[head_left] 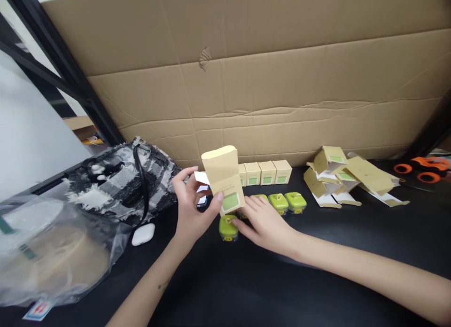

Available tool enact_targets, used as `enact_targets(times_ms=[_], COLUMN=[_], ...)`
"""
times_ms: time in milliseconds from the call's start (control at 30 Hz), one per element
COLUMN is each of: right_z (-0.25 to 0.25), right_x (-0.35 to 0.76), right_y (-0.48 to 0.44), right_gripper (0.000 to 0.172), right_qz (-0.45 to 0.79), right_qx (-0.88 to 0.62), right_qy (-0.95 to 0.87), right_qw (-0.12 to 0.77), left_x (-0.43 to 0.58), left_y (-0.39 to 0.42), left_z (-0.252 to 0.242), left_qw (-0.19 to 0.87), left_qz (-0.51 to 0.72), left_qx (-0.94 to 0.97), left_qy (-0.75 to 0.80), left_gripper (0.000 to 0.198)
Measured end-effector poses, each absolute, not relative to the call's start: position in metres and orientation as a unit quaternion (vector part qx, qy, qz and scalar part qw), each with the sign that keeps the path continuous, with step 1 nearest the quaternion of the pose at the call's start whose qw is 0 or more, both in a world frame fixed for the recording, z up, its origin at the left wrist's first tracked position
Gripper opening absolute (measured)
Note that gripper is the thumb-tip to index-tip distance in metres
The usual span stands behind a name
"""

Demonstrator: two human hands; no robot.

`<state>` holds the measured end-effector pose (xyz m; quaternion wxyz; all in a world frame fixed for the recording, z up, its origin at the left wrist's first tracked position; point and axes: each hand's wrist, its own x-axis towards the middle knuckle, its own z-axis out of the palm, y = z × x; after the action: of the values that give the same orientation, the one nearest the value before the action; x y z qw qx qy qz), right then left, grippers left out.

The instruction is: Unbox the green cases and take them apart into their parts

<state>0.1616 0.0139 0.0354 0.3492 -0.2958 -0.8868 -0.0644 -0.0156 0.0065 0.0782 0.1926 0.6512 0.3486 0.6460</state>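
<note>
My left hand (192,205) grips an open tan carton (222,179) with a green label, held upright with its flap up. Just below the carton's mouth my right hand (262,223) pinches a small green item (228,227) with a yellow ring on top. Behind my hands, more green items (287,201) lie in a row on the black table (317,275). A row of closed tan boxes (266,172) stands against the cardboard wall.
Several flat, unfolded cartons (347,176) are piled at the right. A black-and-white bag (123,183), a white earbud case (143,234) and a clear plastic bag (45,252) sit at the left. Orange scissors (421,169) lie far right. A cardboard sheet (268,73) backs the table.
</note>
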Motion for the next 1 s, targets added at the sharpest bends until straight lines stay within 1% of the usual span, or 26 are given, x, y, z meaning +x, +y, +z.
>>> enact_targets(times_ms=[33, 100, 167, 200, 267, 333, 400, 500, 667, 800, 933, 1000], right_z=[0.038, 0.043, 0.046, 0.047, 0.049, 0.05, 0.051, 0.051, 0.051, 0.05, 0.047, 0.046], right_x=[0.17, 0.191, 0.213, 0.222, 0.235, 0.242, 0.246, 0.252, 0.258, 0.256, 0.251, 0.251], right_y=[0.012, 0.008, 0.002, -0.002, -0.009, -0.016, -0.02, -0.023, -0.022, -0.02, -0.022, -0.026], right_gripper=[0.008, 0.017, 0.025, 0.027, 0.027, 0.024, 0.021, 0.021, 0.019, 0.017, 0.028, 0.027], right_qz=[-0.068, -0.082, -0.11, -0.141, -0.232, -0.322, -0.356, -0.345, -0.323, -0.327, -0.311, -0.3], right_qx=[-0.295, -0.287, -0.26, -0.24, -0.195, -0.17, -0.182, -0.21, -0.204, -0.199, -0.178, -0.171], right_qy=[-0.879, -0.861, -0.846, -0.844, -0.849, -0.842, -0.831, -0.828, -0.836, -0.834, -0.845, -0.847], right_qw=[0.368, 0.412, 0.453, 0.458, 0.434, 0.397, 0.386, 0.39, 0.395, 0.398, 0.397, 0.404], left_x=[-0.012, -0.003, 0.011, 0.018, 0.034, 0.047, 0.057, 0.064, 0.064, 0.063, 0.062, 0.06], left_y=[0.005, 0.001, -0.004, -0.007, -0.013, -0.017, -0.021, -0.024, -0.025, -0.024, -0.026, -0.028], left_z=[0.078, 0.079, 0.078, 0.078, 0.076, 0.073, 0.072, 0.072, 0.069, 0.065, 0.065, 0.066], left_qw=[0.241, 0.325, 0.398, 0.432, 0.502, 0.57, 0.619, 0.652, 0.668, 0.67, 0.688, 0.689], left_qz=[0.653, 0.658, 0.648, 0.638, 0.608, 0.569, 0.535, 0.509, 0.497, 0.505, 0.496, 0.493], left_qx=[0.626, 0.579, 0.546, 0.533, 0.501, 0.461, 0.429, 0.41, 0.411, 0.403, 0.381, 0.386], left_qy=[0.353, 0.354, 0.352, 0.35, 0.356, 0.371, 0.383, 0.385, 0.371, 0.367, 0.368, 0.365], left_gripper=[0.048, 0.044, 0.047, 0.05, 0.054, 0.051, 0.045, 0.038, 0.028, 0.028, 0.03, 0.033])
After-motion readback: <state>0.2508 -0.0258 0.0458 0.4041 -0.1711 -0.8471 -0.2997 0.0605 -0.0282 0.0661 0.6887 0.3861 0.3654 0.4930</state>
